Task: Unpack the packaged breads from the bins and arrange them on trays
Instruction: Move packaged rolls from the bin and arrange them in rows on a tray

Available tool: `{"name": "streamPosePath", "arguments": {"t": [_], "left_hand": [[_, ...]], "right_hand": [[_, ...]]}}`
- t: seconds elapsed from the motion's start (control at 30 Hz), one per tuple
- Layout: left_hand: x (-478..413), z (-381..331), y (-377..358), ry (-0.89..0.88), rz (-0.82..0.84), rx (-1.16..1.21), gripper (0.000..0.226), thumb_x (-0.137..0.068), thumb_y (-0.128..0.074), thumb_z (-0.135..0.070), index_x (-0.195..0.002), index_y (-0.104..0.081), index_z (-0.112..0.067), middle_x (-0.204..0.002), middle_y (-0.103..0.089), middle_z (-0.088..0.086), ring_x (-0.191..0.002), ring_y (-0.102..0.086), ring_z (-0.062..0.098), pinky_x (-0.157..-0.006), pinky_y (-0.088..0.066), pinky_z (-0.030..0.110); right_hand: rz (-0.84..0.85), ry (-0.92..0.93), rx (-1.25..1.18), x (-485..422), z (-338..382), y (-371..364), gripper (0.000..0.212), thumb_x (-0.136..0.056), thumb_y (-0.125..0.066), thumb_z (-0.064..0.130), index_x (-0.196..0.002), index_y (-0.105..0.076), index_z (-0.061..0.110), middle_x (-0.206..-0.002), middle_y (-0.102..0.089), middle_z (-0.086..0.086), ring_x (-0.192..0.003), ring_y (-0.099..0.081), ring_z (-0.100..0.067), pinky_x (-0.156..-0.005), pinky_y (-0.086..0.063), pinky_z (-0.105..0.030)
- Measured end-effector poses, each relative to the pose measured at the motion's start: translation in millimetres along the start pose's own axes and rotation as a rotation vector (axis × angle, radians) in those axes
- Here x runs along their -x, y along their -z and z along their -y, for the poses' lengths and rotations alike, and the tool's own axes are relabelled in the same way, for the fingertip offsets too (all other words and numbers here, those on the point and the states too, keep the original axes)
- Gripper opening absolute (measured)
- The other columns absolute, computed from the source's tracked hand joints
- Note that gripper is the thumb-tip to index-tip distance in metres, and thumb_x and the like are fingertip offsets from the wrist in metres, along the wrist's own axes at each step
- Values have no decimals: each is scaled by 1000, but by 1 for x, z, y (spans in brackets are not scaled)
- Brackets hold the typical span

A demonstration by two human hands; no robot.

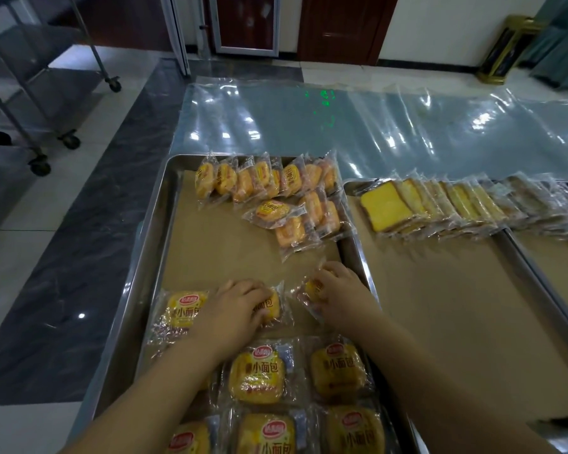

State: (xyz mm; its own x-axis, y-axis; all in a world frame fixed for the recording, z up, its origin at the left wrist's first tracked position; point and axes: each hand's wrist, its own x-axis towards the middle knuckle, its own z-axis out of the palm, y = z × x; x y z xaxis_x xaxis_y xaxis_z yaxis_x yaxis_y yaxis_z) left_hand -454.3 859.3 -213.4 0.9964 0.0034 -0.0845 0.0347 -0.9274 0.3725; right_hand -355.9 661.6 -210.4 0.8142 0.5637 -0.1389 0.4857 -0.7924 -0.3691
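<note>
A clear plastic sheet (358, 126) covers the surface ahead of me, creased and shining. On its near part lies the big steel tray (151, 231) I am working in, lined with brown paper (223, 253). Just to its right is a second tray (440, 290), also paper-lined, and past that the edge of a third tray (564, 257). A wheeled metal rack (20, 93) stands on the tiled floor, well off to my left.

Along the far end of the second tray runs a row of wrapped bread slices (440, 204), leaning against one another and overlapping. At the far end of my tray there is a loose heap of small bread packets (276, 194), some on edge, some tipped flat.

Closest to me, packets lie flat in rows with the labels up; one of them, the centre packet (258, 376), sits just under my left forearm. In the row beyond, a lone packet (182, 309) lies by the tray's left rim.

My left hand (233, 309) is down on the paper beside it, fingers curled over the left-held packet (273, 308), gripping it. My right hand (338, 293) is near the tray's right rim, fingers closed round the right-held packet (312, 290). The two held packets sit close together but apart.
</note>
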Motion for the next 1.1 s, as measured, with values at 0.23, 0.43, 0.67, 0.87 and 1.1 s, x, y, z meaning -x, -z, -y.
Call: {"name": "streamPosePath", "arguments": {"t": [0.23,0.43,0.67,0.87,1.1], "left_hand": [[3,7,3,36,-19,-12,39,-92,-51,-33,-131,-48,-34,-136,-46,-13,-119,-38,14,-99,-34,32],[7,1,4,94,-67,-114,45,-90,-44,-52,-132,-44,-35,-137,-42,-11,-123,-33,16,-97,-31,36],[18,8,2,197,-15,-147,54,-85,-34,-67,-133,-39,-43,-139,-41,-7,-127,-31,19,-102,-27,42],[21,4,-1,172,-10,-101,53,-86,-39,-64,-134,-37,-43,-139,-40,-9,-128,-30,18,-108,-17,47],[21,2,-3,170,0,-90,54,-84,-44,-63,-134,-36,-43,-138,-39,-10,-128,-29,19,-109,-13,51]], "right_hand": [[143,158,205,-8,-4,25,52,-79,-67,21,-126,-52,37,-142,-41,18,-135,-19,-22,-104,-20,-40],[-3,-159,201,-8,22,8,45,-91,-51,45,-129,-44,23,-130,-43,-7,-116,-42,-30,-89,-42,-39],[120,147,8,-5,15,7,38,-82,-61,7,-116,-62,25,-134,-46,6,-120,-40,-20,-95,-42,-35],[-6,31,-77,6,18,-4,48,-87,-60,33,-133,-46,34,-134,-41,1,-126,-30,-20,-101,-36,-35],[19,-95,-10,14,19,-12,58,-85,-64,33,-135,-35,42,-144,-27,-3,-135,-16,-28,-103,-36,-47]]}}
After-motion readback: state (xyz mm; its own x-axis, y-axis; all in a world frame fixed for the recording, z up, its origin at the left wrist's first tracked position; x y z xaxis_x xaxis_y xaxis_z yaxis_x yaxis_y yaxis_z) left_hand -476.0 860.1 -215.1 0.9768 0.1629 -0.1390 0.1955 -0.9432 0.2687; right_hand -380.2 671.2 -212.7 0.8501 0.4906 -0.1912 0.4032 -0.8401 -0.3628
